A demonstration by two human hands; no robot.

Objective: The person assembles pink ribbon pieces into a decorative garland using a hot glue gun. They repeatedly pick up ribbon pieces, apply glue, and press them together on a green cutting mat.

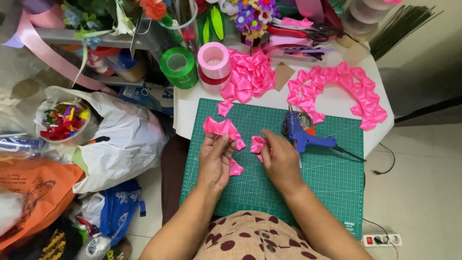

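Green cutting mat (332, 178) under both hands. Pink petal arc (337, 89) well beyond the right hand, loose petal pile (250, 77) beyond the left. Blue glue gun (303, 135) just past the right hand (280, 161), which pinches a folded pink ribbon piece (257, 143). Left hand (215, 161) grips a joined petal strip (222, 129), fingers closed on it. One small petal (236, 168) lies between the hands.

The cutting mat (332, 183) was green with a pale grid, the folded ribbon pieces (222, 128) bright pink, the glue gun (303, 135) blue (orange at its tip), the dress (250, 238) beige with maroon dots.
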